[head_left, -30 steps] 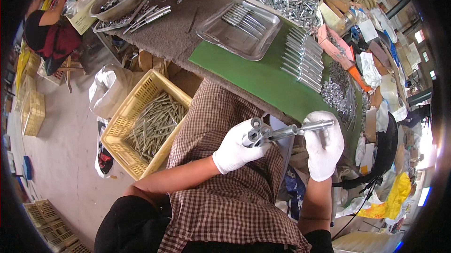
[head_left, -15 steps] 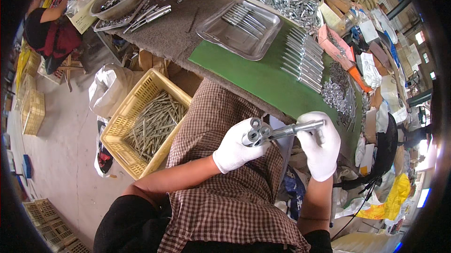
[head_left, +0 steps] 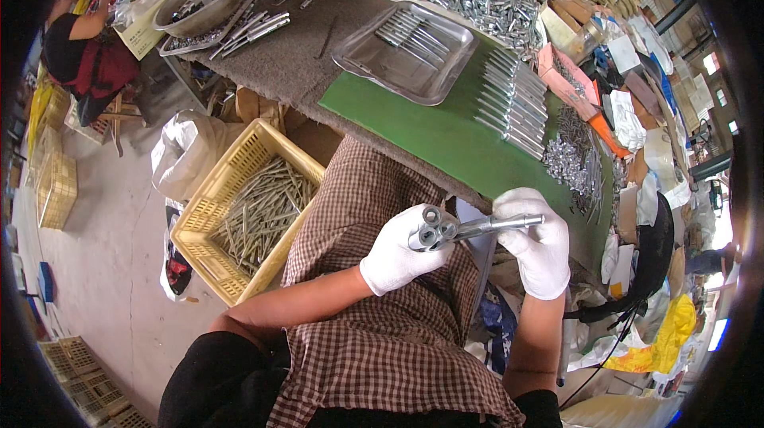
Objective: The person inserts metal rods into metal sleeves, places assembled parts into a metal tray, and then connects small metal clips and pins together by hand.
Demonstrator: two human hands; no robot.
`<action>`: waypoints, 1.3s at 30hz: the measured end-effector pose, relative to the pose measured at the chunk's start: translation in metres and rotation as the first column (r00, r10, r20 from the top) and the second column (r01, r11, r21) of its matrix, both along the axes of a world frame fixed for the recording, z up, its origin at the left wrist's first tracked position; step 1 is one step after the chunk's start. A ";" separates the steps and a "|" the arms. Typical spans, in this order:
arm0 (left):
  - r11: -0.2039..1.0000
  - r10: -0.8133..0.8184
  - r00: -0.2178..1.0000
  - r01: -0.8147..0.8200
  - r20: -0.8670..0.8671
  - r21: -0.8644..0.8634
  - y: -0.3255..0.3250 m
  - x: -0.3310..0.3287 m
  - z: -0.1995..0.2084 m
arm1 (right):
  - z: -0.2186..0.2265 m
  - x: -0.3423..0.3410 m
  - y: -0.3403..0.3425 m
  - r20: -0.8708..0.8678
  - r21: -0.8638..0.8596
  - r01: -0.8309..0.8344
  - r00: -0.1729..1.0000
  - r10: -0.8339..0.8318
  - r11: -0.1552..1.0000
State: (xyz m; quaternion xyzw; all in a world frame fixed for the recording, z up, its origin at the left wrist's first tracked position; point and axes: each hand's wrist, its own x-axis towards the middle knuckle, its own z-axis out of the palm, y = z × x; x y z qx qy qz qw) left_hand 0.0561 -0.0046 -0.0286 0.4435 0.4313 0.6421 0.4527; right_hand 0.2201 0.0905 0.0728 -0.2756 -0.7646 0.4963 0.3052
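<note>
White gloves (head_left: 547,273) on both our hands, and both hands are up just off the near edge of the flat green rectangular mat (head_left: 398,122). Our left hand (head_left: 400,254) is curled around a small bundle of silvery round metal tubes (head_left: 430,231), with open ends showing. Our right hand (head_left: 535,247) has a slim silvery metal rod (head_left: 509,223) pinched between thumb and fingers, lying roughly sideways, and its left end meets the bundle. Honestly, we can't tell if it's poking into a tube or just lying against one.

On the mat itself, toward the right, we've got a neat slanted row of long silvery tapered metal pieces (head_left: 516,102). A shallow, shiny rectangular metal tray (head_left: 360,52) overlaps the mat's far edge, with some thin silvery metal pins (head_left: 414,36) lined up inside. By the mat's right side there's a loose pile of small shiny metal bits (head_left: 565,159), plus an open pink box (head_left: 551,71) of little parts. Left of the mat and lower down, a yellow slotted plastic crate (head_left: 288,149) holds a jumble of thin dull metal sticks (head_left: 259,209), with a slumped white sack (head_left: 187,153) just beside it.
</note>
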 end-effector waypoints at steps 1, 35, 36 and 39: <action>1.000 0.001 1.000 -0.001 0.001 0.002 0.000 0.000 0.000 | -0.002 -0.001 0.000 -0.057 -0.018 -0.007 0.998 0.006 1.000; 0.986 -0.102 0.984 0.119 0.146 -0.116 -0.002 0.000 0.000 | -0.015 0.001 0.009 -0.087 -0.279 -0.084 0.994 0.062 0.957; 0.982 -0.109 0.986 0.127 0.127 -0.139 -0.002 0.000 0.000 | -0.015 0.002 0.008 -0.105 -0.299 -0.068 0.994 0.038 0.952; 0.985 -0.095 0.984 0.114 0.149 -0.128 0.000 -0.002 0.002 | -0.017 0.002 0.007 -0.167 -0.278 -0.046 0.986 -0.001 0.960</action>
